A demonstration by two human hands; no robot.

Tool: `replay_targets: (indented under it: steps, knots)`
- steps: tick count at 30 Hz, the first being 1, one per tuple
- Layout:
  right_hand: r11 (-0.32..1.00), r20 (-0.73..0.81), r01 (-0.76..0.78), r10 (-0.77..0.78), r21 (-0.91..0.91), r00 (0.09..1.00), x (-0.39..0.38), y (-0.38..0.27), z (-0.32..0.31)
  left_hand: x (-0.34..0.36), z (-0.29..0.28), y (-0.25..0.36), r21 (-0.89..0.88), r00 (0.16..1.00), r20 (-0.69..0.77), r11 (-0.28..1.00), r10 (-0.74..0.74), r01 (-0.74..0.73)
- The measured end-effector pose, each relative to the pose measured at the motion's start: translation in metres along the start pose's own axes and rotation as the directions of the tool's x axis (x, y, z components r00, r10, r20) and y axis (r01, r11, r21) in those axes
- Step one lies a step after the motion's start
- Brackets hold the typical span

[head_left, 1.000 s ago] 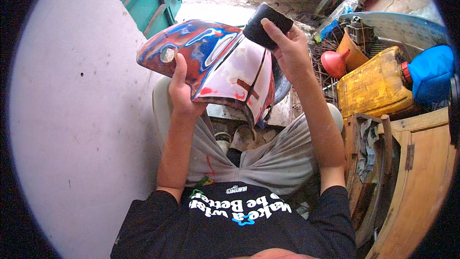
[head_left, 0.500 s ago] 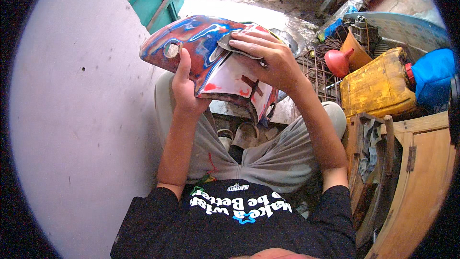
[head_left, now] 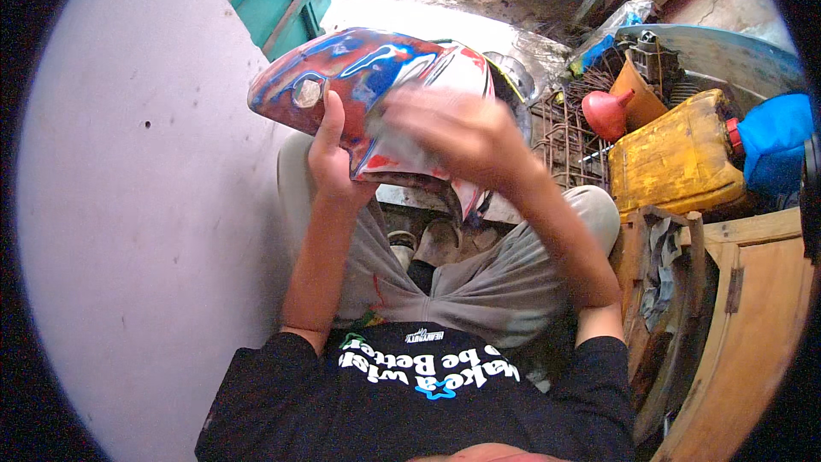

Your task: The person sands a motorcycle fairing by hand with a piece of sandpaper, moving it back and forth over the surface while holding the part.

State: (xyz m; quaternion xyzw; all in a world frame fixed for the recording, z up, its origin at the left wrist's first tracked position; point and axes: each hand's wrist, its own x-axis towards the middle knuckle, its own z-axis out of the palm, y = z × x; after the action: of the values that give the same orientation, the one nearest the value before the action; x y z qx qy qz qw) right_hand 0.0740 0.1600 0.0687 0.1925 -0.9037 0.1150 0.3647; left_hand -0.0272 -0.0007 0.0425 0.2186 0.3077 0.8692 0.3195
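Observation:
A curved panel [head_left: 342, 60], like a motorcycle body panel, is held up above my knees. Its left part shows worn swirls of blue, red and white paint with a hole near the edge; its right part is white with red marks. My left hand [head_left: 332, 150] grips the lower left rim, thumb on the outer face beside the hole, other fingers hidden behind. Across the panel's middle lies my right hand [head_left: 466, 133], smeared by motion. Under its fingers a grey sheet [head_left: 402, 147], seemingly sandpaper, is pressed to the painted face.
A pale wall [head_left: 145, 205] rises close on my left, with a green door [head_left: 269, 0] beyond. To the right stand a yellow jerrycan [head_left: 676, 150], a red funnel [head_left: 607, 113], a blue bag [head_left: 776, 137], rusty wire mesh [head_left: 569, 137] and a wooden frame [head_left: 761, 291].
My right hand has swept down and to the left across the panel with the grey sandpaper. My left hand and the panel have barely moved.

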Motion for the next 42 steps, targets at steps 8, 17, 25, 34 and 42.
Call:
replay_targets:
  steps: [8,17,25,34,42]
  knots:
    - [0.983,-0.048,-0.028,0.020,-0.180,0.999,-0.005,0.026,-0.003,0.002,0.006,0.000,-0.142,0.996,-0.083,0.989,-0.041,0.029]
    - [0.965,-0.064,-0.100,0.087,-0.243,0.994,-0.010,0.034,-0.002,0.005,0.000,-0.003,-0.234,0.994,0.042,0.966,-0.098,0.105]
    - [0.958,-0.079,-0.187,0.173,-0.220,0.982,-0.017,0.053,-0.016,0.002,-0.001,-0.008,-0.148,0.997,0.024,0.986,-0.075,0.078]
    - [0.978,-0.012,-0.209,0.208,-0.009,0.978,-0.011,0.051,-0.019,0.006,-0.001,-0.007,-0.244,0.997,0.038,0.967,-0.072,0.079]
    - [0.985,-0.022,-0.153,0.152,-0.074,0.988,-0.014,0.048,-0.017,0.003,0.002,-0.005,-0.220,0.997,0.021,0.973,-0.074,0.076]
